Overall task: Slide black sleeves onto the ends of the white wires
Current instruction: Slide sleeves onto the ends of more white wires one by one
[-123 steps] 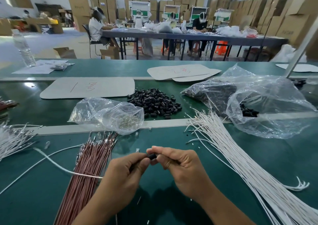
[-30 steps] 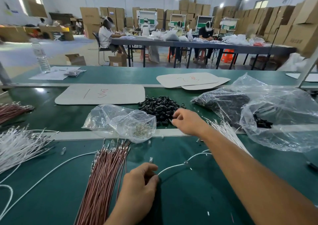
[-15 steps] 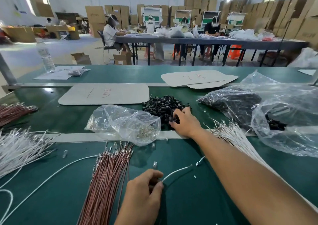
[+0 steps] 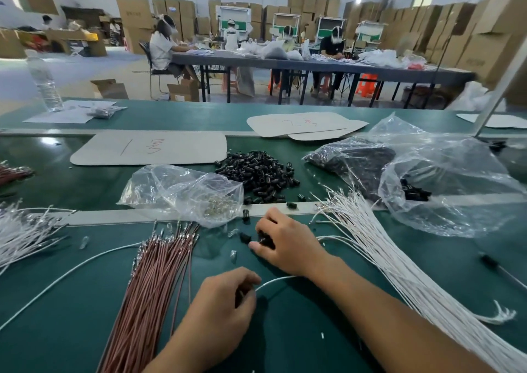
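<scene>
Right grip (image 4: 285,242) curls round small black tubular sleeves (image 4: 264,241) on the green bench (image 4: 71,301) — left grip (image 4: 225,301) pinches a thin white wire (image 4: 275,280).

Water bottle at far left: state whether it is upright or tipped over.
Upright. The water bottle stands on its base on the green bench, neck pointing up.

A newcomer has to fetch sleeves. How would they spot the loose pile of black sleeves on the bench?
On the green bench, look right of the cardboard sheet with red writing. The pile of black sleeves lies there, behind the small clear bag. Unlike the sleeves in the large bag to its right, it lies bare.
</scene>
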{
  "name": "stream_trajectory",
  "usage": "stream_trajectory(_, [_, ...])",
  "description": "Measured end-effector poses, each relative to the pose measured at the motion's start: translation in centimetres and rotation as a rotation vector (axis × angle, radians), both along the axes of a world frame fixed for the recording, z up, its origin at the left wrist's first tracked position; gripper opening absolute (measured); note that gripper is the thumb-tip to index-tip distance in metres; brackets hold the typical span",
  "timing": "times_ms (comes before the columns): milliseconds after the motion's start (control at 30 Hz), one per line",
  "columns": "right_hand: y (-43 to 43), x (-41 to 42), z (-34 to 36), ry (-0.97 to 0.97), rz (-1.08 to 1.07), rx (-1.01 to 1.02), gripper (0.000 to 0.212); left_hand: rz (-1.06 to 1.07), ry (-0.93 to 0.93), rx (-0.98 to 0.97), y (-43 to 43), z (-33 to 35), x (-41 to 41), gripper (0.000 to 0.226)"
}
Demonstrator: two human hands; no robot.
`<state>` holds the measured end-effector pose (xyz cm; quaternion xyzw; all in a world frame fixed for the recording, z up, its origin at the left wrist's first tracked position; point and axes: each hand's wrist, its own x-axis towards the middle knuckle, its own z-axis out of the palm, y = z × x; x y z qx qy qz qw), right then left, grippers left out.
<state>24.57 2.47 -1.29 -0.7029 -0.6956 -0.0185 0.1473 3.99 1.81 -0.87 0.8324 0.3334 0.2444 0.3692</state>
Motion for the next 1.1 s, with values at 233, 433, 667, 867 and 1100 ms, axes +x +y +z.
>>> stream_trajectory(233, [-5.8, -2.9, 2.8, 0.104, 0.167, -0.058, 0.055, 0.012, -0.130, 0.079, 0.2, 0.4, -0.2, 0.017])
stream_trajectory(433, [-10.5, -2.7, 4.2, 0.216, 0.173, -0.009, 0.022, -0.011, -0.171, 0.080, 0.7, 1.0, 0.3, 0.009])
stream_trajectory(667, [-15.5, 6.3, 4.1, -0.055, -0.116, -0.218, 0.017, -0.047, 0.416, 0.598, 6.3, 0.2, 3.7, 0.050])
stream_trajectory(867, [-15.4, 0.9, 3.9, -0.043, 0.146, -0.124, 0.035, -0.024, 0.444, 0.638, 6.7, 0.0, 4.2, 0.037])
stream_trajectory(1100, [-13.4, -9.7, 0.7, 0.348, 0.613, -0.221, 0.021, 0.067, 0.013, 0.348, 3.7, 1.6, 1.0, 0.027])
